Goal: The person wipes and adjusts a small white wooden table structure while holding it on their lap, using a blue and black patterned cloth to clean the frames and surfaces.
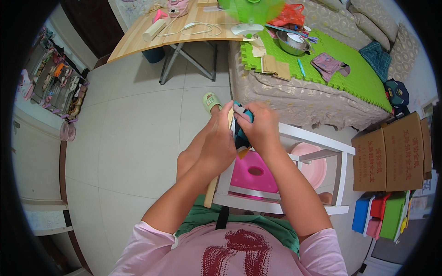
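Observation:
Just left of the picture's middle, my left hand (220, 141) lies flat along the light wooden top of a white wooden stool or chair frame (312, 138), which is tipped on its side. Close beside it, my right hand (261, 126) grips a dark and teal patterned cloth (240, 132) and presses it against the frame; its outer edge is blurred. A small yellowish piece (243, 152) shows under the cloth. Below my hands, a bright pink plastic stool (255, 172) with an oval hole shows through the frame.
A wooden folding table (138, 41) stands ahead, with a green fan (253, 10) on it. At its right, a bed or couch bears a green foam mat (345, 89) with a metal bowl (293, 45). Cardboard boxes (386, 155), a pink basin (312, 165) and coloured bins (393, 215) are at right.

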